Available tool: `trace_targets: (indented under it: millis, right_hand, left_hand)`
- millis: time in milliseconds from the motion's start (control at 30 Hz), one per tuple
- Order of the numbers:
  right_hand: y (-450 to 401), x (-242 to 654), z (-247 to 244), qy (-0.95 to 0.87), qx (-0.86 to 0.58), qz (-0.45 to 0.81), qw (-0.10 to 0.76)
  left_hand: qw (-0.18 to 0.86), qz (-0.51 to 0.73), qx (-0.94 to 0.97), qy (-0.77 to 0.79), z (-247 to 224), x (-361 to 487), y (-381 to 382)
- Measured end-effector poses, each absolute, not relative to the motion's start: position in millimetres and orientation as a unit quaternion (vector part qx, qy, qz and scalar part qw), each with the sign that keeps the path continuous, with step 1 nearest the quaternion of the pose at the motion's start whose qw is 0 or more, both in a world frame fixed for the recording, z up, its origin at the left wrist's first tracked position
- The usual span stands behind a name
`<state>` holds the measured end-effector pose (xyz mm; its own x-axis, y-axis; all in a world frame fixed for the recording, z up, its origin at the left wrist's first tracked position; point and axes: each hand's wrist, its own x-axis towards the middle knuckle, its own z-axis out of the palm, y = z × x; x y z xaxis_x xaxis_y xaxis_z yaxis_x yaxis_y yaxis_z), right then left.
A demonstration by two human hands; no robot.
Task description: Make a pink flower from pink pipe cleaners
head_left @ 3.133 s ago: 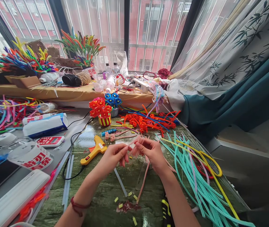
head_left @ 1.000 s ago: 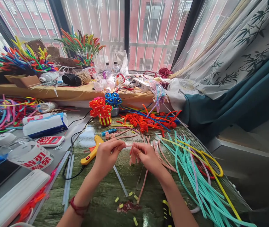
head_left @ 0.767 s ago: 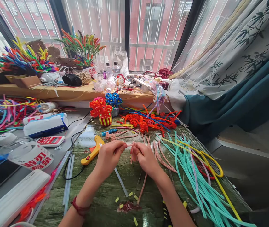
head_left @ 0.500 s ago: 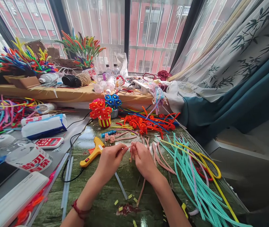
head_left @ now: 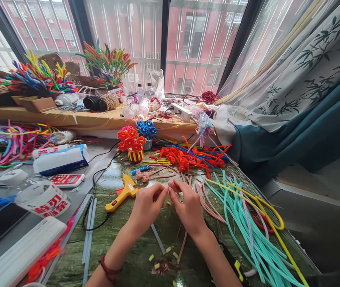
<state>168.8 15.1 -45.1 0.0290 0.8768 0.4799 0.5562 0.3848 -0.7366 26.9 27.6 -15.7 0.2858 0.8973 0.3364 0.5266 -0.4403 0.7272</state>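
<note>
Over the middle of the green table (head_left: 128, 243), my two hands meet at the fingertips. My right hand (head_left: 187, 201) is closed in a pinch on a small pink pipe cleaner piece (head_left: 170, 183), mostly hidden by the fingers. My left hand (head_left: 148, 201) is closed too, its thumb and forefinger pinching at the left side of the same piece. Just beyond lie curled pink pipe cleaner flowers (head_left: 141, 175) with stems. More straight pink pipe cleaners (head_left: 210, 203) lie right of my right hand, and one pink stem (head_left: 182, 247) lies below it.
A yellow glue gun (head_left: 124, 193) with a black cord lies left of my left hand. Teal pipe cleaners (head_left: 256, 239) spread on the right. Red pipe cleaner pieces (head_left: 184, 157) and a striped pot (head_left: 135, 154) of red flowers stand behind. Scissors (head_left: 222, 241) lie near my right forearm.
The view has shifted slightly, so everything sits a little further right. My fingertips have drawn closer together around the pink piece, and the pink end hanging below my right fingers no longer shows.
</note>
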Motion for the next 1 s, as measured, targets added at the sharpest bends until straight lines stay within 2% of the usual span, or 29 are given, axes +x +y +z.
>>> trace_targets:
  millis: [200, 400, 700, 1000]
  right_hand:
    - [13, 172, -48, -0.700, -0.530, 0.095, 0.469]
    - [11, 171, -45, -0.716, -0.552, 0.029, 0.427]
    - [11, 169, -47, -0.726, -0.541, -0.034, 0.424]
    - [12, 174, -50, -0.747, -0.522, -0.085, 0.403]
  left_hand:
    - [0.234, 0.378, 0.766, 0.464, -18, 30, 26]
    - [0.104, 0.384, 0.805, 0.441, -25, 30, 23]
    - [0.184, 0.435, 0.775, 0.419, -25, 36, 21]
    - [0.185, 0.427, 0.786, 0.407, -25, 34, 22]
